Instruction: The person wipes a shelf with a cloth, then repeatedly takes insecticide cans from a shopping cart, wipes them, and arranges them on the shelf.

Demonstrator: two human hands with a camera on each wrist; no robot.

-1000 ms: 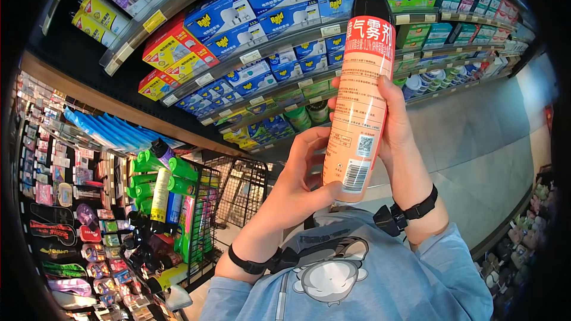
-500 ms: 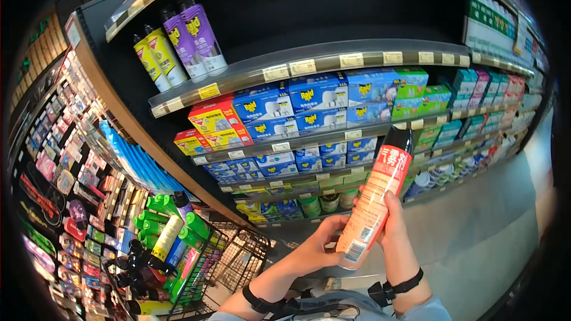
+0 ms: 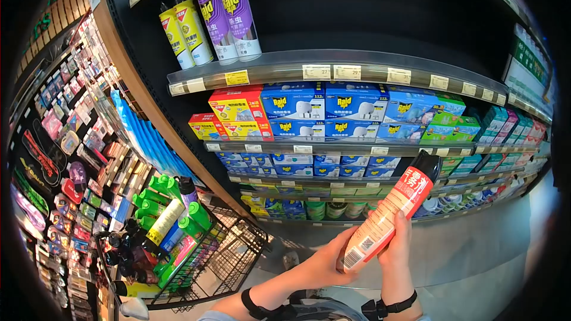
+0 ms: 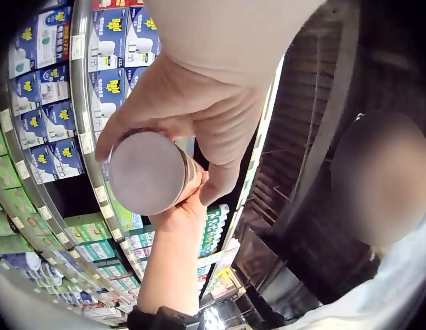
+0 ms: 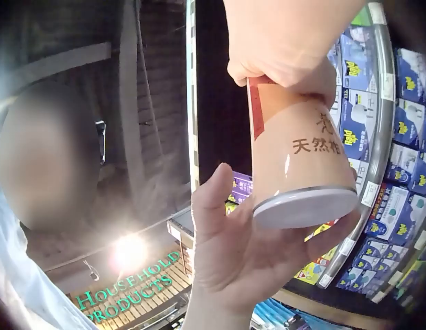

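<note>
In the head view, an orange and red aerosol can (image 3: 386, 220) with a black cap leans to the right, its printed back and barcode facing me. My right hand (image 3: 397, 244) grips the can around its middle, thumb along the label. At the lower end, my left hand (image 3: 327, 261) touches the can with its fingers. The right wrist view shows that left hand (image 5: 240, 254) with the thumb spread away from the can's side. The can's round pale base (image 4: 147, 173) faces the left wrist camera.
Ahead stand shelves with blue Raid boxes (image 3: 354, 102), and purple (image 3: 241, 21) and yellow spray cans (image 3: 193, 32) above. At left is a black wire cart (image 3: 235, 244) with green bottles (image 3: 195, 217) and other goods. Hanging goods (image 3: 71, 166) line the far left.
The head view has tilted up, showing more shelf and the cart lower down. The can sits lower in view and leans further right. My left thumb has left the barcode area.
</note>
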